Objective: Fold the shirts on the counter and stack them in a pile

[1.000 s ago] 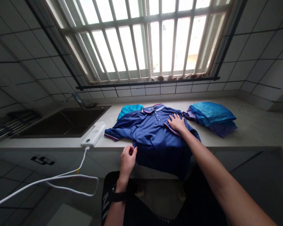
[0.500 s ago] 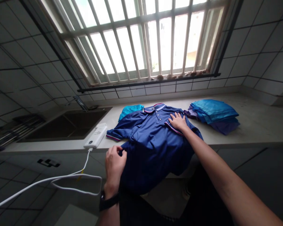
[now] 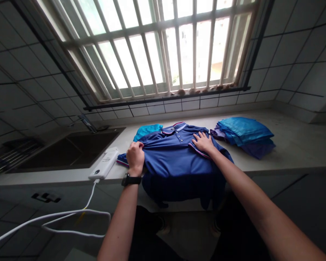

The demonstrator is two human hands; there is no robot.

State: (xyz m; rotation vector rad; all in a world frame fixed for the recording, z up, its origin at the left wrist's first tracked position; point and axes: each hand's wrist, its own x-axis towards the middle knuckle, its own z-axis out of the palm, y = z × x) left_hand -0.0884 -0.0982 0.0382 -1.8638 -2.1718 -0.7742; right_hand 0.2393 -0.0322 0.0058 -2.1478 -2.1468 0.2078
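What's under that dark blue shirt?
The white counter is under the dark blue shirt, which partly hangs over the front. A teal cloth peeks out behind it; the shirt hides whether that cloth, or anything else, is underneath.

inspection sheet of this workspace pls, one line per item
surface: pale counter, the shirt's lower part hanging over its front edge
job's things: navy polo shirt, partly spread, collar toward the window
clutter: turquoise cloth by the shirt; blue and purple fabric pile to the right
hands: left hand pinches the shirt; right hand lies flat on it
cables: white cable plugged into a white device
surroundings: barred window, sink, tiled walls
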